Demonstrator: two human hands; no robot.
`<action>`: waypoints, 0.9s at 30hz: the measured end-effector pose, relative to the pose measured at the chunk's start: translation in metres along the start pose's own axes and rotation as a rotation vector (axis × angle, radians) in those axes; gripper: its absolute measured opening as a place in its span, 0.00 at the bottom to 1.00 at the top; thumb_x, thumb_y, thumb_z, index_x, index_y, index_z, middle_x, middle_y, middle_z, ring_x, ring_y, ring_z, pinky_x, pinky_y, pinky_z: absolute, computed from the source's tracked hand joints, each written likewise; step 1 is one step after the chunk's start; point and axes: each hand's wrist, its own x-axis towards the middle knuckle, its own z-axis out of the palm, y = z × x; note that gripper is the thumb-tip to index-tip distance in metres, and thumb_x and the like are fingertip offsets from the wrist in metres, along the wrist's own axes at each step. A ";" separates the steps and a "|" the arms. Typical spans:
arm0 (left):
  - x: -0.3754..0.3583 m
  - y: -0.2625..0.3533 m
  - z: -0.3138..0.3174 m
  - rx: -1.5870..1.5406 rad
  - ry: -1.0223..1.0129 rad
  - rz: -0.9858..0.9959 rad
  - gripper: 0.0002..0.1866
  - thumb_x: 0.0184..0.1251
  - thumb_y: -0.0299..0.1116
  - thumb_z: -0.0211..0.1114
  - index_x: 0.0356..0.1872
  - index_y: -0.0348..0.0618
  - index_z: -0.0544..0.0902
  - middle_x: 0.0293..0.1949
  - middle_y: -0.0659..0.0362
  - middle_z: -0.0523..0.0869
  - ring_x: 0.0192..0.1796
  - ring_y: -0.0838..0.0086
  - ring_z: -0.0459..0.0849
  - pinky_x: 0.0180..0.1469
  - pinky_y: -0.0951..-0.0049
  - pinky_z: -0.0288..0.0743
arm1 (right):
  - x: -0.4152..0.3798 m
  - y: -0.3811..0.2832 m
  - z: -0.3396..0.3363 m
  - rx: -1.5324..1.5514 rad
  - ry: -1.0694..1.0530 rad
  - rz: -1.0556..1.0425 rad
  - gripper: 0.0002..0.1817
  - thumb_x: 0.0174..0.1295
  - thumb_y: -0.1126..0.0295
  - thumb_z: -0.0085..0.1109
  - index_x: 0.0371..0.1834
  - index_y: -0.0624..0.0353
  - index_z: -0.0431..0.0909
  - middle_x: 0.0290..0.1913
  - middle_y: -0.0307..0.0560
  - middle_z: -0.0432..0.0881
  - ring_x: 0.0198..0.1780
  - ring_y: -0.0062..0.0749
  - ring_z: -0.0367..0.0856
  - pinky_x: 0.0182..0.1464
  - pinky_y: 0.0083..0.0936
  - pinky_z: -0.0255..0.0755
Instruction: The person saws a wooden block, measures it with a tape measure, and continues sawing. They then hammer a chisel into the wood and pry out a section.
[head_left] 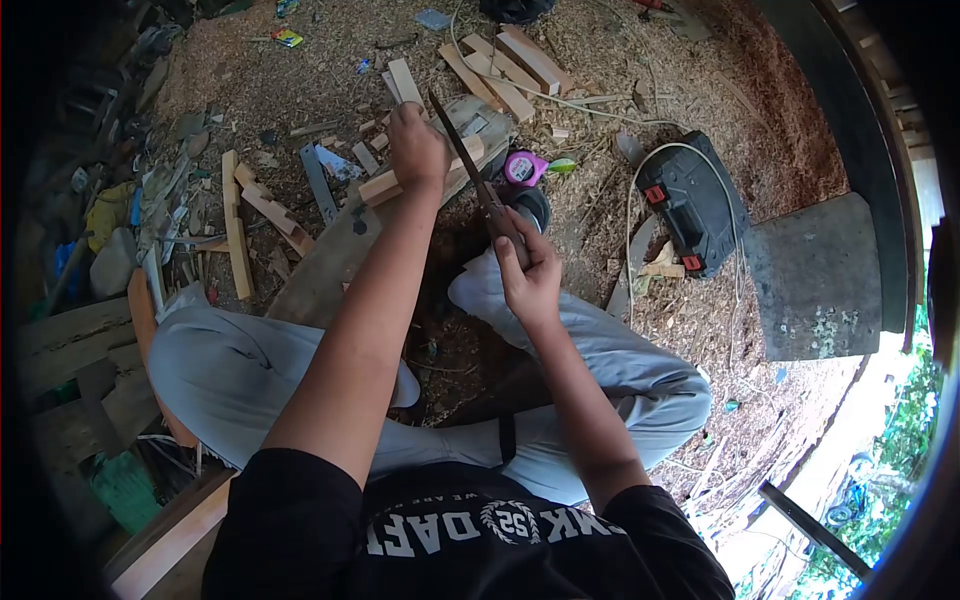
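Right hand (530,272) has its fingers wrapped round the handle (498,222) of a long blade (479,182), tip beside the curled left hand (418,150); can't tell what that's pinching. Probably stiff, lightish; handle's the grip imo.

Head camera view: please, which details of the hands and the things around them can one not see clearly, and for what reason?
In the head view:
- Left hand: what its fingers press on is hidden by the hand itself.
- Long dark tool: its handle is partly covered by the right hand.
- Pink tape measure: label too small to read.
- Black item: cut off by the top edge.
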 end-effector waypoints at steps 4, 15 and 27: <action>0.004 -0.006 0.001 0.057 -0.092 -0.068 0.11 0.72 0.28 0.61 0.53 0.42 0.80 0.55 0.48 0.82 0.61 0.46 0.81 0.66 0.41 0.73 | 0.001 -0.010 -0.002 -0.013 -0.013 0.020 0.23 0.76 0.69 0.65 0.70 0.69 0.80 0.52 0.51 0.92 0.53 0.22 0.87 0.58 0.26 0.80; 0.001 -0.046 -0.011 0.442 -0.147 -0.253 0.17 0.80 0.43 0.55 0.59 0.47 0.84 0.56 0.45 0.88 0.61 0.45 0.87 0.70 0.24 0.64 | -0.027 -0.009 0.016 0.032 -0.249 0.328 0.22 0.76 0.65 0.63 0.69 0.61 0.76 0.42 0.52 0.88 0.42 0.27 0.85 0.48 0.28 0.79; 0.001 -0.033 -0.015 0.330 -0.134 -0.325 0.20 0.83 0.46 0.51 0.55 0.43 0.85 0.48 0.42 0.93 0.50 0.41 0.92 0.54 0.38 0.82 | -0.009 -0.007 0.009 0.037 -0.212 0.173 0.23 0.75 0.67 0.62 0.70 0.60 0.75 0.51 0.53 0.89 0.47 0.30 0.86 0.54 0.29 0.79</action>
